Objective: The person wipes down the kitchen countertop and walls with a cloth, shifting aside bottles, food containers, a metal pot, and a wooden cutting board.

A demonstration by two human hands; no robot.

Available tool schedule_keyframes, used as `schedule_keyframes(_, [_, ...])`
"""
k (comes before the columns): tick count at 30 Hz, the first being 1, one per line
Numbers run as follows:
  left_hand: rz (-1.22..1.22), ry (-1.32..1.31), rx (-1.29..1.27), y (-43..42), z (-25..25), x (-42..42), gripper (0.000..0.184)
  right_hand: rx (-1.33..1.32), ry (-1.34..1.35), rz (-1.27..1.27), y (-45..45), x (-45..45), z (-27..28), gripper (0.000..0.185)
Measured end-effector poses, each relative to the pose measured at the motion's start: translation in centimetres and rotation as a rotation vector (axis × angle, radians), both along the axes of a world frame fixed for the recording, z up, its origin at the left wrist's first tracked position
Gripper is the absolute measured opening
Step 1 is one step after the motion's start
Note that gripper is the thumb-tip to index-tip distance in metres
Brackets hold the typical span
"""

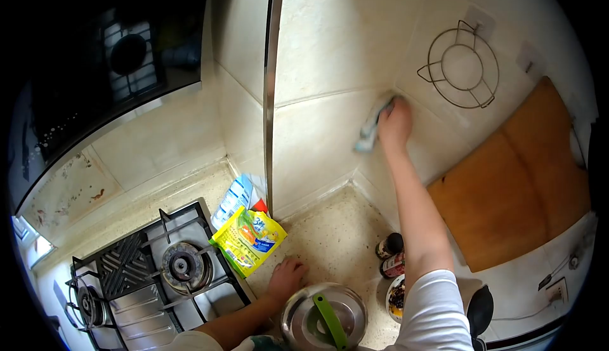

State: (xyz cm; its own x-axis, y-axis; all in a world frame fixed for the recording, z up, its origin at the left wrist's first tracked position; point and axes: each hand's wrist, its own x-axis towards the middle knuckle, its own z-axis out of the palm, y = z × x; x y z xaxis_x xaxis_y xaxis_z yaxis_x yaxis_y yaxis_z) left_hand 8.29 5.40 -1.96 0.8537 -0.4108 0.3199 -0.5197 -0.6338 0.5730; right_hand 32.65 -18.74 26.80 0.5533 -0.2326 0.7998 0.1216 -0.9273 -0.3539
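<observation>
Forward, right hand (396, 124) with cloth (368, 138)

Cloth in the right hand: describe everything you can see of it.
The cloth looks soft and thin, whitish with pale blue-green tints and a darker patch near the grip. It is bunched into a narrow strip, slanting down and left from the right hand, which grips its upper end. It appears to lie against the tiled wall, near the corner. Blur hides its weave and any print.
</observation>
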Motion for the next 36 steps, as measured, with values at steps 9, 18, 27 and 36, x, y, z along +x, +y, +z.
schedule_keyframes(9, [-0.008,0.001,-0.058,0.2,0.7,-0.3,0.041,-0.022,-0.319,0.116,1.7,2.3,-1.3,0.038])
schedule_keyframes(18, [0.007,0.006,-0.062,-0.1,1.7,-0.3,0.042,0.050,-0.098,0.126,1.5,1.7,-13.7,0.043])
schedule_keyframes(27, [-0.007,-0.002,-0.052,0.0,0.5,0.1,0.044,0.254,-0.436,0.379,7.8,-1.0,-3.1,0.038])
schedule_keyframes(36, [-0.012,-0.025,-0.074,0.1,1.1,-0.2,0.046,0.246,-0.412,0.176,6.6,3.2,-9.0,0.037])
